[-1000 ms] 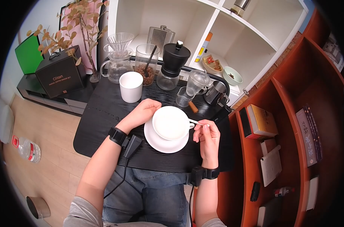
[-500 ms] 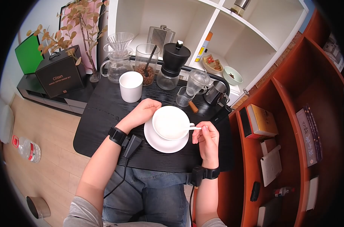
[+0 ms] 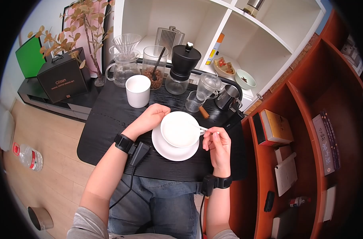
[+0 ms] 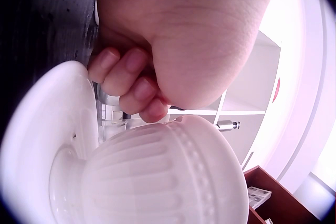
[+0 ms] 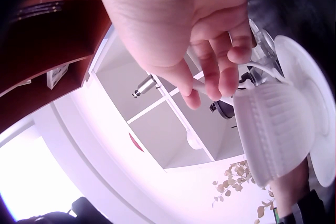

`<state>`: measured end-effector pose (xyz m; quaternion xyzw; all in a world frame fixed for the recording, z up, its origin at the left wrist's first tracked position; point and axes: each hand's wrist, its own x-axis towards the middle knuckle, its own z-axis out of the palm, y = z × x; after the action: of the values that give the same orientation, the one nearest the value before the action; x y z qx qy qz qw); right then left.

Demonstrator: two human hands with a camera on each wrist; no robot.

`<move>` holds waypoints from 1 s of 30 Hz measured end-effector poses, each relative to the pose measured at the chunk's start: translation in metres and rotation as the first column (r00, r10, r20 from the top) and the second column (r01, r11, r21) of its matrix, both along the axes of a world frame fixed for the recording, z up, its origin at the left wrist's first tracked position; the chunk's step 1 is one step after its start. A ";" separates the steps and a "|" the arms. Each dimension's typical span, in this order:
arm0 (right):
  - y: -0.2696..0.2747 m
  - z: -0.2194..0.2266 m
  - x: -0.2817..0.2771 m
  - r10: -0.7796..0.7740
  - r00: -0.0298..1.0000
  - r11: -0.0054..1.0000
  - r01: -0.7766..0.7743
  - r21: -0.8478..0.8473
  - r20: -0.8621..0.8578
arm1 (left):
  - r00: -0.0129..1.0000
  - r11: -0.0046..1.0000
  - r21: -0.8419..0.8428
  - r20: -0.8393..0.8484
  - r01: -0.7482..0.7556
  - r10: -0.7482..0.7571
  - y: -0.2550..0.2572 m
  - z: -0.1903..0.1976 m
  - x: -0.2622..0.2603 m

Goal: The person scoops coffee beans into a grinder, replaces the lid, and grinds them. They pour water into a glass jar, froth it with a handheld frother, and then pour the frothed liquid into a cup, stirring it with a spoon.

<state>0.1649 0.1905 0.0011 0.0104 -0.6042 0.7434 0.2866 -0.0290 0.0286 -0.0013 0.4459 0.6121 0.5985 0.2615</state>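
A white ribbed cup [image 3: 177, 137] stands on a white saucer [image 3: 176, 155]. My left hand [image 3: 151, 117] holds the cup at its far left side, fingers curled right against the rim; in the left wrist view those fingers [image 4: 134, 85] hide the spot they grip. Between thumb and fingertips my right hand [image 3: 219, 147] pinches the handle of a white spoon [image 3: 202, 128], which slants over the cup's right rim, its far end inside the cup. The cup's looped handle [image 5: 265, 68] shows beside the right hand's fingers in the right wrist view.
Along the black table's [image 3: 109, 139] back stand a white mug [image 3: 138, 92], a glass dripper [image 3: 125, 59], a glass of coffee beans [image 3: 154, 75], a grinder [image 3: 183, 67], small glass jugs [image 3: 194, 101] and a metal pitcher [image 3: 227, 97]. A brown bookshelf [image 3: 249, 159] borders the right side.
The spoon's handle swung toward me half a second ago, then back away again, with my right hand shifting slightly. My left hand, the cup and the saucer have stayed in place.
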 end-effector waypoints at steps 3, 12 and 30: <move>-0.001 0.001 0.000 0.005 1.000 1.000 -0.005 0.015 0.005 | 1.000 1.000 0.004 -0.004 0.004 -0.004 0.000 -0.002 -0.001; 0.002 -0.001 0.002 0.096 0.995 0.995 -0.096 -0.029 0.003 | 1.000 1.000 0.006 -0.025 -0.009 0.009 0.001 -0.002 0.000; 0.002 -0.003 0.001 0.024 0.999 0.999 -0.024 -0.022 -0.033 | 1.000 1.000 0.015 -0.020 0.010 -0.010 0.000 -0.003 -0.002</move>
<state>0.1660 0.1924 -0.0016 0.0267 -0.5909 0.7533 0.2876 -0.0315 0.0289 -0.0047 0.4569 0.6078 0.5973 0.2551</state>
